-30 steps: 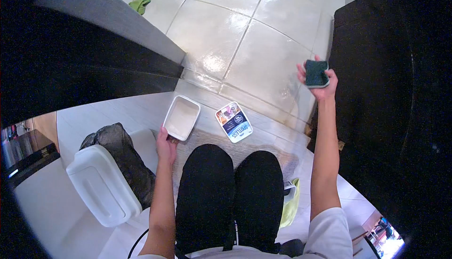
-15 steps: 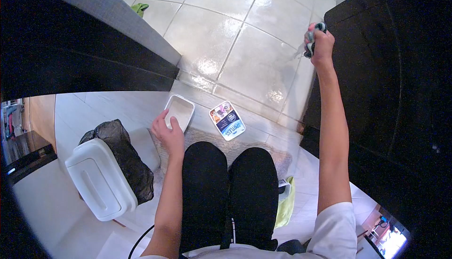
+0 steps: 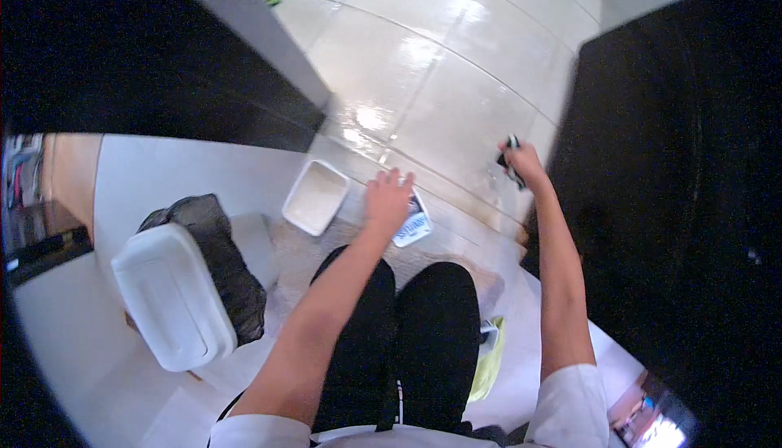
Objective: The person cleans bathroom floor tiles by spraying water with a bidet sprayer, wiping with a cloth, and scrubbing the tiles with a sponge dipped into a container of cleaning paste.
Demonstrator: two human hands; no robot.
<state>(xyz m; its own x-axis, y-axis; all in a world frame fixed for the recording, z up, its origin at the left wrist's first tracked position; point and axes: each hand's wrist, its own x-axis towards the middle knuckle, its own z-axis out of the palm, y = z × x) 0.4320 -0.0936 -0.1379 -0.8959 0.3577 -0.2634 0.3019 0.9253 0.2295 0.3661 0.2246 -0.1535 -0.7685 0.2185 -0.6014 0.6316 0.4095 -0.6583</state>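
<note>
My left hand [image 3: 388, 199] is over the left edge of a labelled white lid [image 3: 414, 226], fingers spread; whether it touches the lid is unclear. Left of it, a white rectangular tub [image 3: 316, 197] with pale contents lies on the floor. Above the wet tiles, near the dark panel, my right hand [image 3: 524, 163] is closed around a squeezed dark green and white sponge [image 3: 511, 161].
A white bin lid [image 3: 173, 297] and a black bag [image 3: 236, 277] are at the left. Yellow-green cloth [image 3: 487, 366] lies beside my right leg. Dark panels [image 3: 643, 163] flank the shiny tiled floor [image 3: 464, 114]. A mat [image 3: 297, 269] is under my knees.
My left hand has left the tub and moved right to the labelled lid. My right hand has squeezed the sponge, first moving forward, then back nearer to me. The view has shifted a little.
</note>
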